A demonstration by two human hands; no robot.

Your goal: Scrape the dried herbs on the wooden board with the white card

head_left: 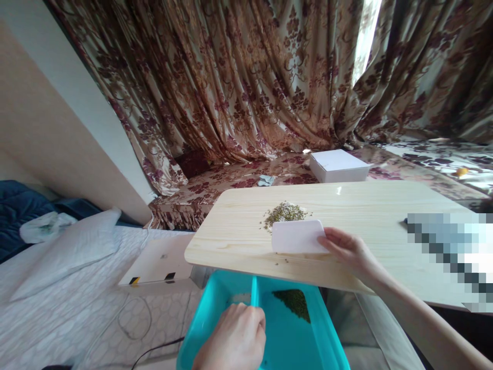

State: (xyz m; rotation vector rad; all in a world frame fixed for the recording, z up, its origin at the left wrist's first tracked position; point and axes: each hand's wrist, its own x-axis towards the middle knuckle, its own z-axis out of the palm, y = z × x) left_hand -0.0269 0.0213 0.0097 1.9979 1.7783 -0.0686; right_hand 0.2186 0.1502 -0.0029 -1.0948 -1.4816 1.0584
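My right hand [348, 252] grips a white plastic card [296, 236] that lies flat on the light wooden table [365, 216]. The card's far edge touches a small heap of mixed green and pale grains [284, 211]. A few stray grains lie near the table's front edge. My left hand [233, 339] is closed on the rim and middle divider of a turquoise tray [327, 344] held just under the table's front edge. The tray's right compartment holds a pile of green grains [293, 303]. A thin layer of pale grains [239, 298] shows in its left compartment.
A white box [339, 165] sits beyond the table on a floral cover, with patterned curtains behind. A flat white board [157, 262] lies to the left on a quilted bed with a pillow [65, 246] and a cable. A blurred patch covers the table's right end.
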